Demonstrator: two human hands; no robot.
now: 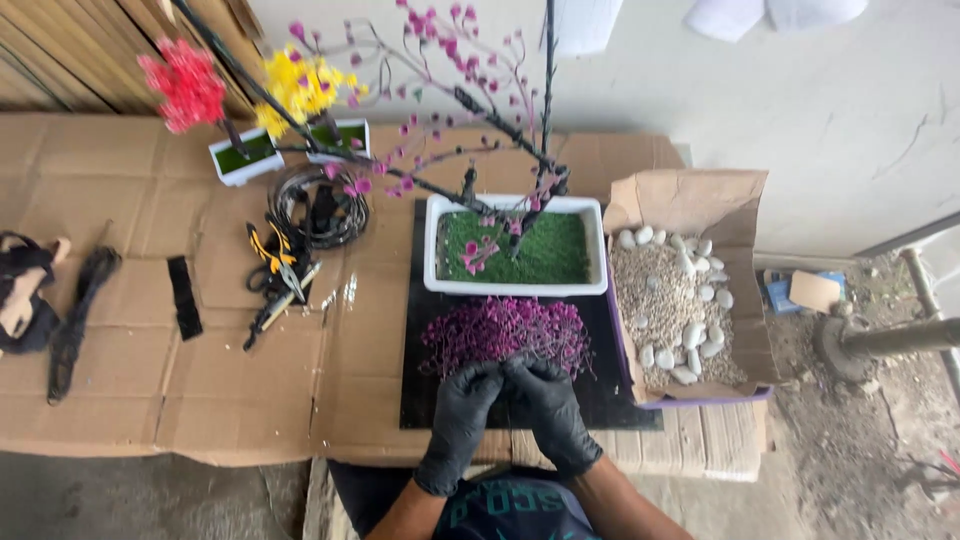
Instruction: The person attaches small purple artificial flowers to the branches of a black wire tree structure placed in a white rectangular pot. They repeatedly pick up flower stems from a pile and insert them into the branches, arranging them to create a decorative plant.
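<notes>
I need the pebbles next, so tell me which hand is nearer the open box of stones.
Right. The right hand sits just left of the box of stones, below its near corner. The left hand is beside it, farther left, both touching the purple flower bundle.

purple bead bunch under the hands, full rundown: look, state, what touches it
The purple bead bunch is a dense, flattish fan of tiny magenta-purple buds on thin dark wires, looking like plastic beads on wire. It lies on the black mat, just in front of the white planter. Its stems gather at the near edge, where the black-gloved left hand and right hand pinch them.
</notes>
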